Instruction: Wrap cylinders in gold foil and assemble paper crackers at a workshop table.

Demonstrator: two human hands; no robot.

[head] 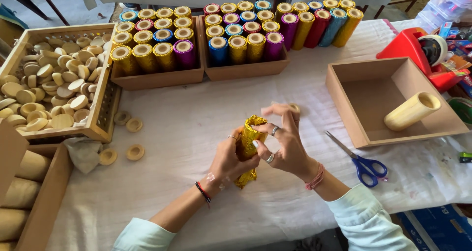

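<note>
Both hands (260, 150) curl fingers (269, 129) around gold-foil tube (248, 147)

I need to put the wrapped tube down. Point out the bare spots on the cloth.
Bare cloth lies between the two trays of foil tubes and the hands, and more below the left hand. The box at right holds only one plain tube. Crowded: loose wooden discs at left, scissors beside the right hand.

Hands hide the gold-wrapped tube's (249, 150) middle.
</note>
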